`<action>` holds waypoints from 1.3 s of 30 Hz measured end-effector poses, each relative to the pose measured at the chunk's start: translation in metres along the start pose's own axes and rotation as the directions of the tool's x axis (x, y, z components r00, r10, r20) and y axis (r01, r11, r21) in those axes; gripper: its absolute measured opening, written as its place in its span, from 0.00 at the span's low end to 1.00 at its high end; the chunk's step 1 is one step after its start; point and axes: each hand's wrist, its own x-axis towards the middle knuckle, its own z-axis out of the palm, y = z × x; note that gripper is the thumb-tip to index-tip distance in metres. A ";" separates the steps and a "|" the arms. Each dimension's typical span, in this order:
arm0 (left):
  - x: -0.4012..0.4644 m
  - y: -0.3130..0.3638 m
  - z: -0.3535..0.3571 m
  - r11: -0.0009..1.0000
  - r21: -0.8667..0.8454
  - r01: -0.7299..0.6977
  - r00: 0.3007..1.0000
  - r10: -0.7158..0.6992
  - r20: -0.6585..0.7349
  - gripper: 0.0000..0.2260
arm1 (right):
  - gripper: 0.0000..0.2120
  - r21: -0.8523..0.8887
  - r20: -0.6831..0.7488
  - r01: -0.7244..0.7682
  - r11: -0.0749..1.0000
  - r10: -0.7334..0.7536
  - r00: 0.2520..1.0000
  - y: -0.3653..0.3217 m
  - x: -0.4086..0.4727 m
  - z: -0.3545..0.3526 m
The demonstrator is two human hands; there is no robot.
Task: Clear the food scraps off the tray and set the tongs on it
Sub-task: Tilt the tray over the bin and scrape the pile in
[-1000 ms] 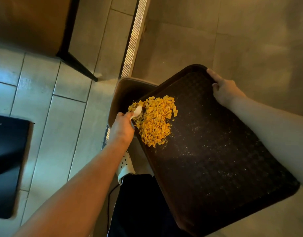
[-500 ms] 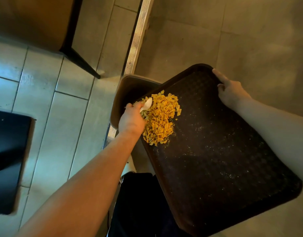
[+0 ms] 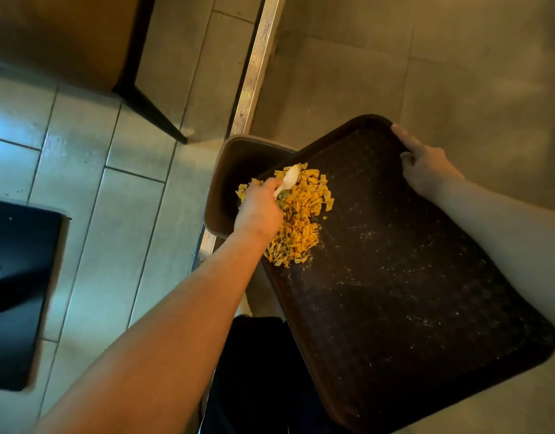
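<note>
A dark brown tray (image 3: 411, 277) is held tilted over a tan bin (image 3: 235, 158) on the floor. My right hand (image 3: 426, 167) grips the tray's far rim. A heap of yellow food scraps (image 3: 304, 217) lies at the tray's left edge, spilling over the bin's opening. My left hand (image 3: 259, 209) grips a white utensil with a spoon-shaped tip (image 3: 288, 180), its tip resting at the far end of the heap. Fine crumbs dot the tray's surface. No second arm of any tongs shows.
A metal floor strip (image 3: 257, 67) runs from the top down behind the bin. A black table leg (image 3: 151, 114) stands at the upper left under a brown surface. A black object (image 3: 16, 292) sits at the left edge. My dark trousers (image 3: 254, 371) show below the tray.
My left hand has moved away from me along the tray's left edge with the white utensil, and the scrap heap has shifted toward the bin. My right hand keeps its grip.
</note>
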 end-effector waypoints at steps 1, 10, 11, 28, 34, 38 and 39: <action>-0.001 -0.003 0.000 1.000 0.019 0.019 1.000 -0.019 0.008 0.21 | 0.25 0.001 -0.001 -0.002 1.000 0.002 1.000 0.000 0.000 0.000; -0.024 -0.036 -0.009 0.995 0.031 0.098 0.992 -0.095 -0.082 0.20 | 0.25 0.015 -0.011 -0.031 0.999 0.031 0.999 0.002 -0.001 -0.001; -0.023 -0.035 -0.008 0.996 0.026 0.091 0.992 -0.088 -0.091 0.20 | 0.25 0.016 -0.011 -0.025 1.000 0.025 1.000 0.002 -0.001 -0.001; -0.020 -0.028 -0.014 0.997 0.035 0.074 0.995 -0.071 -0.076 0.20 | 0.24 0.006 -0.022 -0.019 1.000 0.019 1.000 0.005 -0.004 -0.002; -0.019 -0.037 -0.016 0.979 0.040 0.198 0.980 -0.196 -0.044 0.21 | 0.25 -0.008 -0.008 -0.042 0.999 0.042 0.999 0.003 -0.004 -0.003; -0.026 -0.029 -0.019 0.984 0.080 0.159 0.984 -0.151 -0.097 0.21 | 0.25 0.003 0.006 -0.043 0.999 0.043 0.999 0.001 -0.002 -0.002; -0.027 -0.021 -0.017 0.990 0.067 0.123 0.988 -0.116 -0.103 0.22 | 0.25 0.007 0.009 -0.034 0.999 0.034 0.999 0.000 -0.002 -0.001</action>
